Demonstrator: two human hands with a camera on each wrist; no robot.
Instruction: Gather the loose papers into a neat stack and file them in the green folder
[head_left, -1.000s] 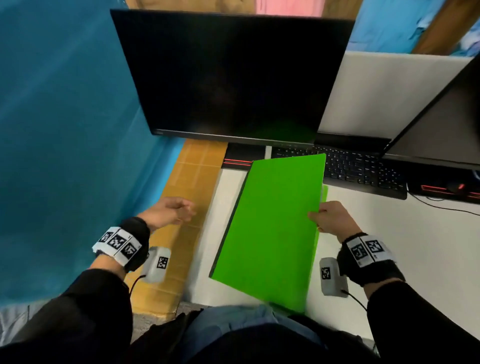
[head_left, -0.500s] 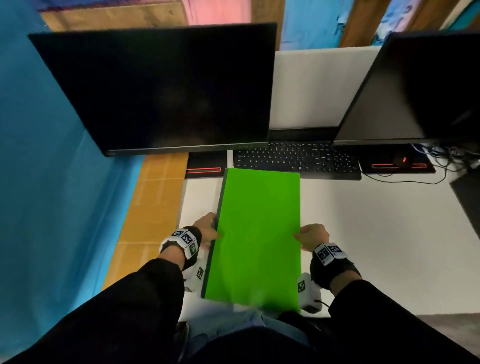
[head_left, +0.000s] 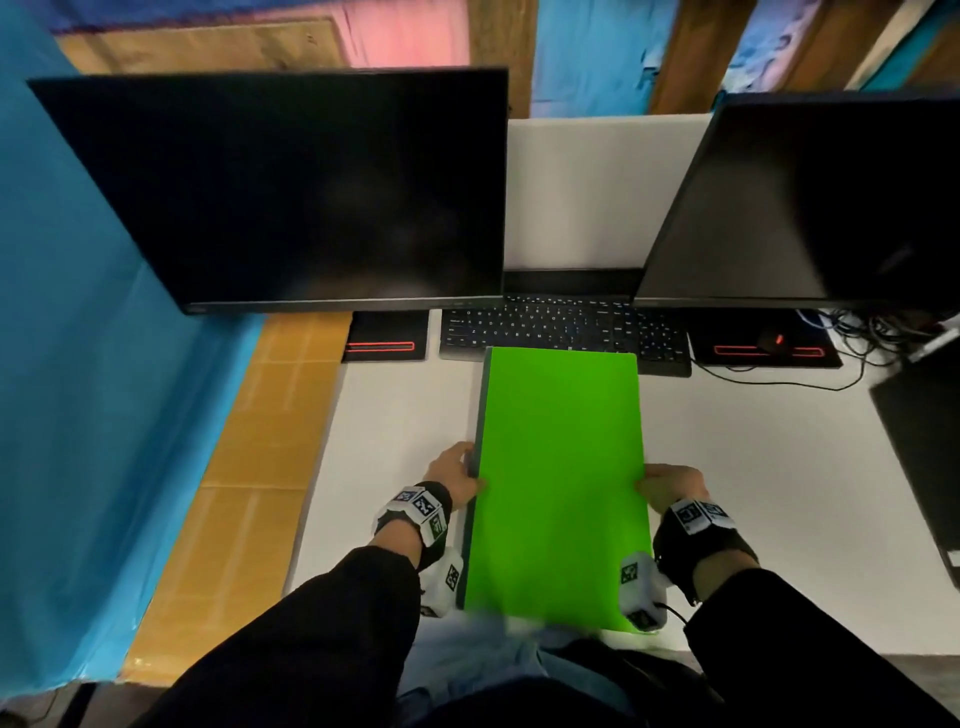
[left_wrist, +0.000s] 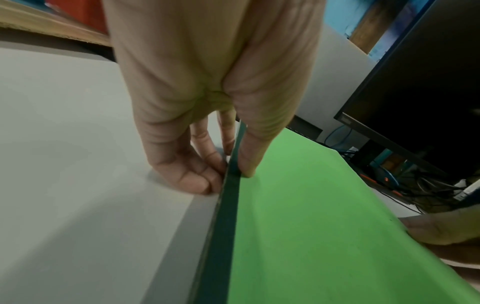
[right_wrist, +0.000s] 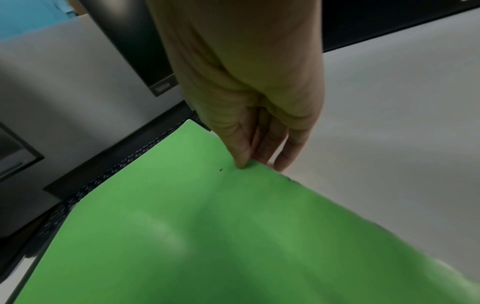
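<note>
The green folder (head_left: 561, 483) lies closed on the white surface (head_left: 753, 493). It sits near the front edge, about in the middle, and its near end sticks out a little over that edge. Its far end touches the keyboard (head_left: 566, 325) at the back. A dark strip runs down its left side.

The left hand (head_left: 451, 470) is at the folder's left side, about halfway along. In the left wrist view its thumb lies on top of the green cover, right by the dark strip, and its fingers (left_wrist: 192, 179) are curled down against the surface beside the folder. So this hand pinches the left side of the folder.

The right hand (head_left: 672, 486) is at the folder's right side, straight across from the left hand. In the right wrist view its thumb presses on top of the cover at the edge, and its fingers (right_wrist: 283, 152) reach down next to the edge, so it pinches the right side. That side looks a bit lifted.

Two dark screens stand behind the keyboard. No papers show; the folder is shut.
</note>
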